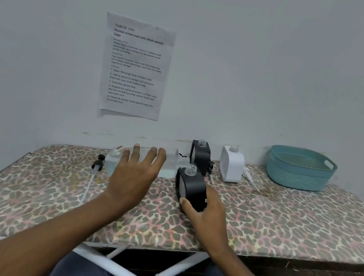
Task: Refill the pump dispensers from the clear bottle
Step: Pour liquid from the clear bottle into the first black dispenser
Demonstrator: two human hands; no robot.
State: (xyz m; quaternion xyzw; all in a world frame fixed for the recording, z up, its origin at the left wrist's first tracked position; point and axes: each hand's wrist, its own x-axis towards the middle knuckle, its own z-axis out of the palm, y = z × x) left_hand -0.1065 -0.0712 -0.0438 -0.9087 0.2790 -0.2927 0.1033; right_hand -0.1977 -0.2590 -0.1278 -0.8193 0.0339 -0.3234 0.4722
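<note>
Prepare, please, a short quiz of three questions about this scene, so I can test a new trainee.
1. True or false: the white dispenser has its pump on.
2. Which hand holds the near black dispenser?
3. The clear bottle in the left hand is: A upright; B nearly horizontal, mouth toward the near black dispenser; C upside down.
Key: 1 false; 2 the right hand; 3 B.

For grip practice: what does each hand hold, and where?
Left hand: clear bottle, around its body. Right hand: nearer black dispenser, at its lower side.
</note>
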